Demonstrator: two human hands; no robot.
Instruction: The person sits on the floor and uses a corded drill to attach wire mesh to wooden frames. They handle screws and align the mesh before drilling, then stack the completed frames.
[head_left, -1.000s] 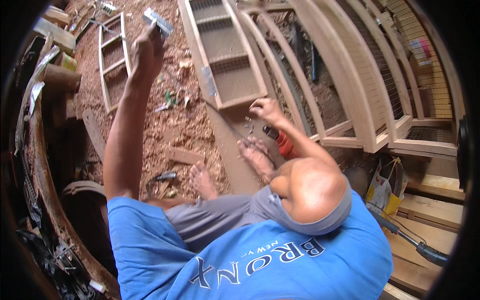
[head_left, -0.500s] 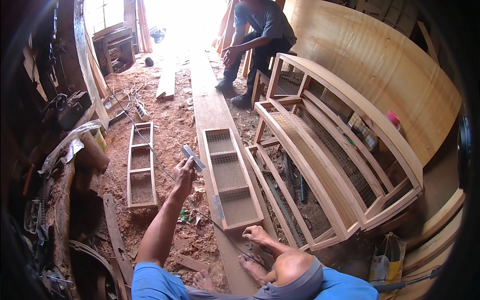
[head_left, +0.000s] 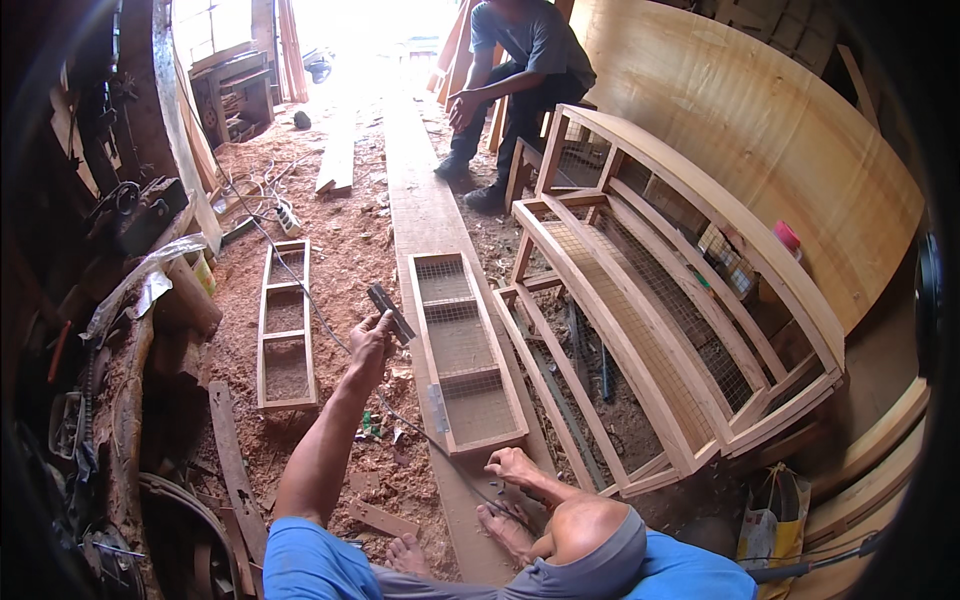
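Raised at the left of the mesh-covered wooden frame, my left hand (head_left: pixel 370 343) grips a flat metal hinge (head_left: pixel 390 313) by its lower end. My right hand (head_left: pixel 512 466) is closed, with fingers curled just off the near end of that frame; whatever it may hold is hidden or too small to name. The frame (head_left: pixel 488 446) has three bays of wire mesh and lies on a long plank (head_left: pixel 412 215). Another hinge-like metal plate (head_left: pixel 438 408) rests along its left rail. A few small dark bits, perhaps screws, lie on the plank beside my right hand.
A second narrow wooden frame (head_left: pixel 286 405) lies in the shavings at left. A large wood-and-mesh cage (head_left: pixel 640 320) stands close at right. A dark cable (head_left: pixel 330 335) crosses the floor and plank near my feet. A seated person (head_left: pixel 525 70) is at the back, beside a plywood sheet (head_left: pixel 740 130).
My left hand has turned the hinge slightly, so its face now looks darker. The right hand stays almost where it was. The view has shifted a little.
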